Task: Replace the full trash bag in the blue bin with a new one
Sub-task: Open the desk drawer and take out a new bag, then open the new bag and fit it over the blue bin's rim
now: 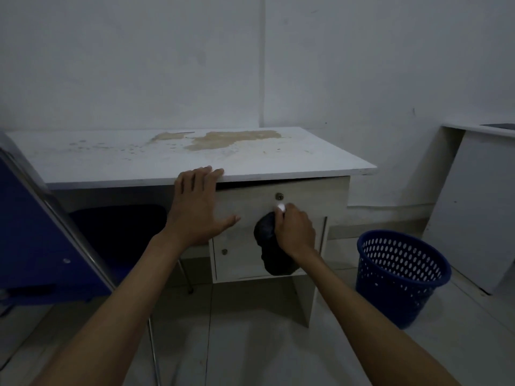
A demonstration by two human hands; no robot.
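Observation:
A blue perforated bin point(401, 277) stands on the floor at the right, with no bag visible inside it. My right hand point(295, 232) is closed around a crumpled black trash bag point(269, 246) that hangs below it, and its fingertips pinch the white knob point(281, 208) of the desk drawer point(250, 203). The drawer sits slightly out, with a dark gap under the desktop. My left hand point(199, 204) lies flat with spread fingers against the drawer front and the desktop's front edge.
The white desk point(125, 157) has a worn brown patch on top and a cabinet door point(239, 260) below the drawer. A blue chair point(41, 232) stands at the left, partly under the desk. Another white desk point(473, 207) stands right of the bin.

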